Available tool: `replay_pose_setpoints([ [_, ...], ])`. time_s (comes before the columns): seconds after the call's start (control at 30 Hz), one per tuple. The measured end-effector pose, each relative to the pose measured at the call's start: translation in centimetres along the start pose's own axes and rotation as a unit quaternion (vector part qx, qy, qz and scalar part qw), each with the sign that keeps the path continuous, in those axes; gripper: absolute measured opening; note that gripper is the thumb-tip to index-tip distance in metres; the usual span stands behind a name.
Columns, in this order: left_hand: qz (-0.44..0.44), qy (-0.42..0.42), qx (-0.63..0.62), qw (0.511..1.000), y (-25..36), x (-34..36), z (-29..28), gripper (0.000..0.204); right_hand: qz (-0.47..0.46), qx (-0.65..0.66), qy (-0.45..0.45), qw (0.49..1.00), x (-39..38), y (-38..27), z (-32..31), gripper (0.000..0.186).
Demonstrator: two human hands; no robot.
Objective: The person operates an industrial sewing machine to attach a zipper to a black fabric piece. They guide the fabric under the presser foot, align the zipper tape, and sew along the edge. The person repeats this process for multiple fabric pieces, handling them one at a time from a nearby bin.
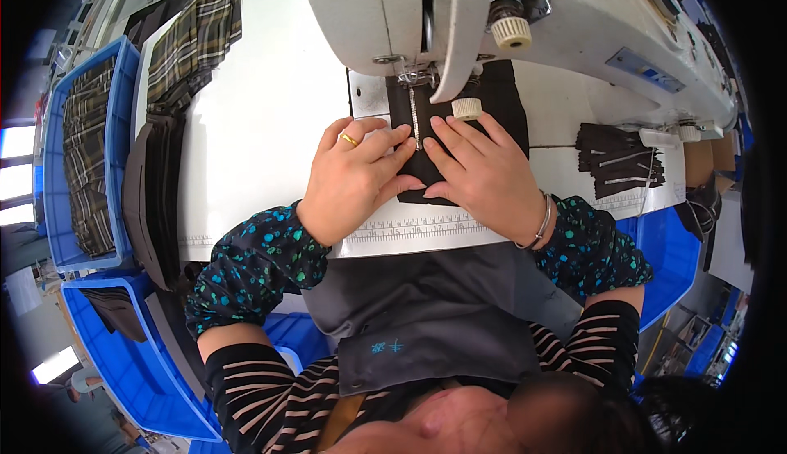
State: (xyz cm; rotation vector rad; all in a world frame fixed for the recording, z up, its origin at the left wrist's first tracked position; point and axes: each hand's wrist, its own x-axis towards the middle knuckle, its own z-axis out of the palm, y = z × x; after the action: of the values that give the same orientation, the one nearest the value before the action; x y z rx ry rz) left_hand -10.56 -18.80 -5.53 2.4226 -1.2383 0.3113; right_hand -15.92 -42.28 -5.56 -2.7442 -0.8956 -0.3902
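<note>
A black fabric piece (467, 93) with a silver-toothed zipper (415, 114) lies under the needle area of a white sewing machine (369, 11). My left hand (352, 167) rests on the fabric's left side, fingers stretched out, the index fingertip by the zipper's near end. On the other side of the zipper, my right hand (488, 167) lies flat with its fingers spread over the cloth. Both thumbs point toward each other close to the fabric's near edge. The machine's head covers the far end of the zipper.
Several black zipper pieces (619, 161) lie on the table's right. Plaid fabric (197, 36) and a stack of dark pieces (154, 196) sit at the left edge. Blue bins (131, 183) stand beside the table. A printed ruler strip (410, 231) runs along the near edge.
</note>
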Motion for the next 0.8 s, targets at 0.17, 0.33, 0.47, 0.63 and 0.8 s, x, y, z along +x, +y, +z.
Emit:
replay_pose_setpoints([
  [0.17,-0.003,0.009,-0.006,1.0,-1.1,1.2,0.1,0.049,-0.007,0.001,0.014,1.0,1.2,1.2,0.4,0.063],
  [0.33,-0.008,0.025,-0.002,1.0,-2.4,2.1,0.8,0.044,-0.008,-0.028,0.018,0.999,2.7,2.5,0.5,0.061],
  [0.47,-0.016,0.034,0.012,0.999,-3.1,2.6,1.2,0.04,-0.012,-0.015,0.05,0.999,3.4,3.5,0.9,0.06],
  [0.63,-0.007,0.058,0.012,0.998,-3.0,2.8,1.2,0.036,0.002,-0.024,0.025,0.999,3.2,3.5,1.0,0.063],
  [0.8,-0.004,0.072,0.012,0.997,-3.0,2.7,1.3,0.034,-0.009,-0.024,0.037,0.999,3.4,3.5,0.7,0.064],
])
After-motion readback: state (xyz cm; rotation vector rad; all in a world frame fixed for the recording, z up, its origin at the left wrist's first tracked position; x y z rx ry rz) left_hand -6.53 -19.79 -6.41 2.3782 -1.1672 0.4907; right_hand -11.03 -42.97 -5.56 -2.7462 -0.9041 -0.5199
